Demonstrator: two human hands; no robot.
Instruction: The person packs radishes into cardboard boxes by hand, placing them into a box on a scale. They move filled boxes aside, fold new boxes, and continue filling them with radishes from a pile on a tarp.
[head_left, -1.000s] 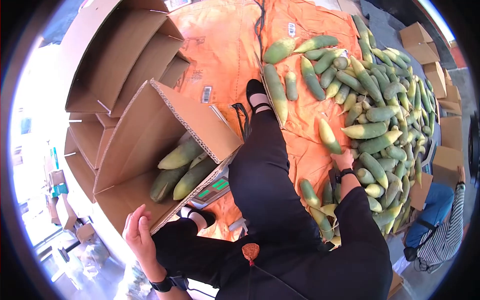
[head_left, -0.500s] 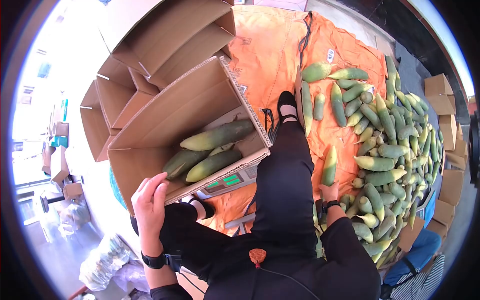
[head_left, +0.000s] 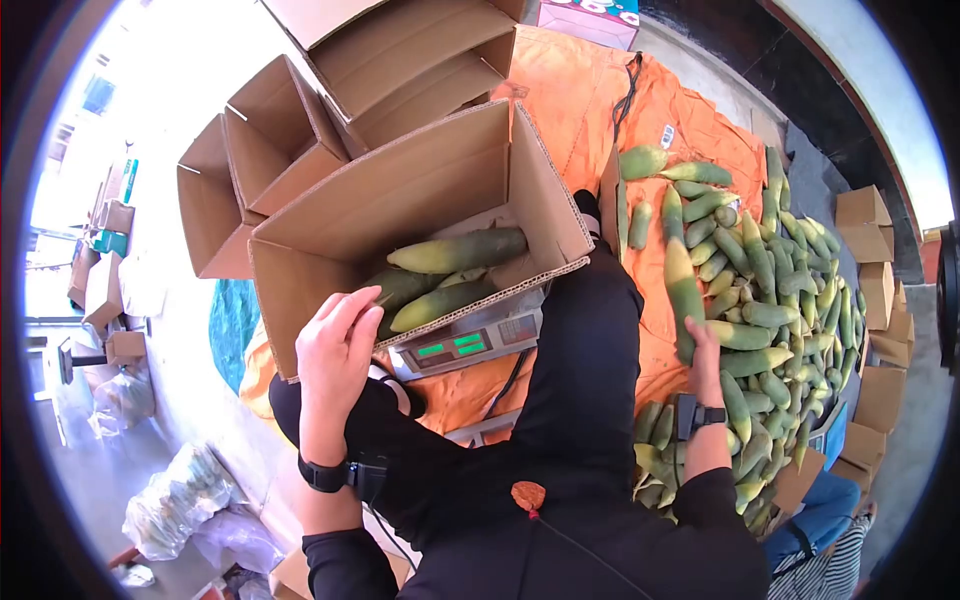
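A long green radish (head_left: 682, 285) is in my right hand (head_left: 706, 362), gripped near its lower end, pale tip pointing away from me. It is beside a big pile of green radishes (head_left: 765, 312) on the right. My left hand (head_left: 338, 350) is at the near left rim of an open cardboard box (head_left: 390, 215), fingers loosely extended and slightly bent. Nothing shows in its grasp. Several radishes (head_left: 455, 250) lie inside this box, close to my left fingertips. Under the box is a scale (head_left: 465, 345) with green lit digits.
More open cardboard boxes (head_left: 280, 125) stand at the upper left. An orange sheet (head_left: 570, 95) covers the floor, with a black cord (head_left: 628, 90) across it. Plastic bags (head_left: 185, 500) lie at lower left. Part of another person in blue trousers (head_left: 815, 515) shows at lower right.
My right hand has moved right and slightly away from me, bringing the radish off the sheet. My left hand has shifted up and right. The whole view has turned a little.
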